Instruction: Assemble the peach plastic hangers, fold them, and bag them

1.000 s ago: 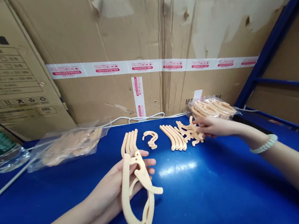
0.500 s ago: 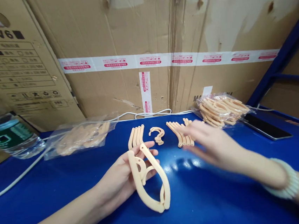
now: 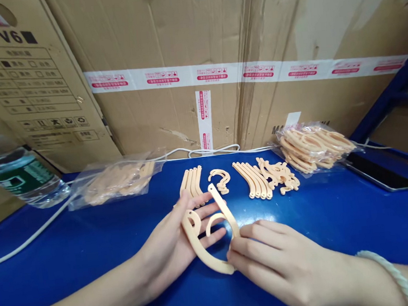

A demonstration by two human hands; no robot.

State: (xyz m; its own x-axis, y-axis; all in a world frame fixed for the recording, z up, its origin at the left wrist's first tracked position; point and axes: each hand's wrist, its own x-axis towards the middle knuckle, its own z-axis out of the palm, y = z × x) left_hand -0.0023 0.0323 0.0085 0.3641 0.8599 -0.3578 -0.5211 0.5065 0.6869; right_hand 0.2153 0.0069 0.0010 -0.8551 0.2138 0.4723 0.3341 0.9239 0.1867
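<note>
Cream curved frame (image 3: 209, 258): held over blue tabletop (image 3: 91, 260). My left hand (image 3: 169, 243) holds its left arm, fingers fanned behind; my right hand (image 3: 282, 261) pinches its right arm low. Blue surface spreads between my forearms. Ahead, near my left fingertips: loose strips (image 3: 194, 178), hooks (image 3: 223, 177). White cable (image 3: 214, 150) along back edge.
</note>
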